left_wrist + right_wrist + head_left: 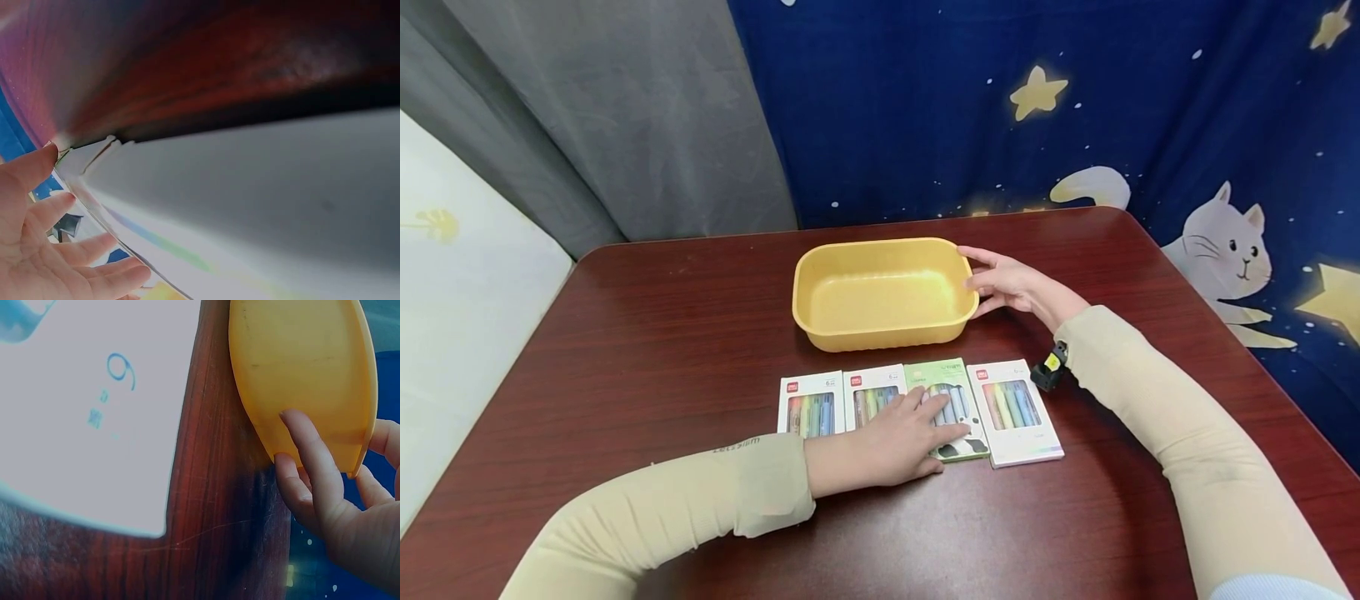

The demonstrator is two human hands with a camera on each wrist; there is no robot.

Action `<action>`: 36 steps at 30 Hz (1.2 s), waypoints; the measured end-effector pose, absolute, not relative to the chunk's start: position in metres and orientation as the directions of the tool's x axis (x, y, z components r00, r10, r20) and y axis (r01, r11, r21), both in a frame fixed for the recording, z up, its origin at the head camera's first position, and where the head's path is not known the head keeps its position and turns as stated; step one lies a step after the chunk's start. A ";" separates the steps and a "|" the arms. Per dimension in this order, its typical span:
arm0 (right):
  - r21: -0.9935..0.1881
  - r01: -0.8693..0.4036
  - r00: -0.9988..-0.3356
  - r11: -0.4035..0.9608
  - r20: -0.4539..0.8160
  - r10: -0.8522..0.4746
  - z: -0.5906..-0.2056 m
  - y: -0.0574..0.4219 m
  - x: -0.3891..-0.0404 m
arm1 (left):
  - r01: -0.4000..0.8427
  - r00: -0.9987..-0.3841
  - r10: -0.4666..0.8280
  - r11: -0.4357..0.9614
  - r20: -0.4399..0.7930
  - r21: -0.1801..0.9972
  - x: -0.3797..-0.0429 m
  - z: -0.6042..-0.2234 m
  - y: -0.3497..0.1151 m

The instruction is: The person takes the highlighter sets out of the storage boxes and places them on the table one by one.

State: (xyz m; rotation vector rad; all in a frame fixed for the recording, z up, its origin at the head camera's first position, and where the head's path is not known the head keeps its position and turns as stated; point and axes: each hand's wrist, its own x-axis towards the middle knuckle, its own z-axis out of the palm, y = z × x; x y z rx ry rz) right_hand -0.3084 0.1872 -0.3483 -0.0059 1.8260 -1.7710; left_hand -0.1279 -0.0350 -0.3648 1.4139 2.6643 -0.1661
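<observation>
Side by side on the table lie a green pen box (968, 433) with a panda print and several white pen boxes (1028, 445), each with a window onto coloured pens. My left hand (901, 437) rests over the green box, its fingers spread and covering part of the window. Behind the row stands a yellow plastic basin (880, 337) with nothing in it. At its right end my right hand (1011, 283) grips the rim, some fingers against the outer wall (312, 369) and one over the edge.
The dark red wooden table (692, 333) reaches back to a grey curtain (647, 117) and a blue curtain (910, 108) with stars and a cat. A white panel (460, 275) borders the left side. A small black device (1049, 367) sits at my right wrist.
</observation>
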 end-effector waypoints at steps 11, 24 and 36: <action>-0.917 0.361 -0.825 0.167 -0.398 -0.402 -0.342 0.191 -0.306 | 0.784 -0.605 0.779 0.619 -0.166 0.050 -0.127 -0.358 -0.046; -0.845 0.017 -0.906 0.535 -0.239 -0.349 -0.315 0.219 -0.264 | 0.686 -0.703 0.706 0.705 -0.086 0.181 -0.138 -0.348 -0.105; -0.412 -0.495 -0.837 0.765 -0.010 -0.547 -0.329 0.217 -0.180 | 0.670 -0.701 0.704 0.705 -0.116 0.230 -0.133 -0.353 -0.143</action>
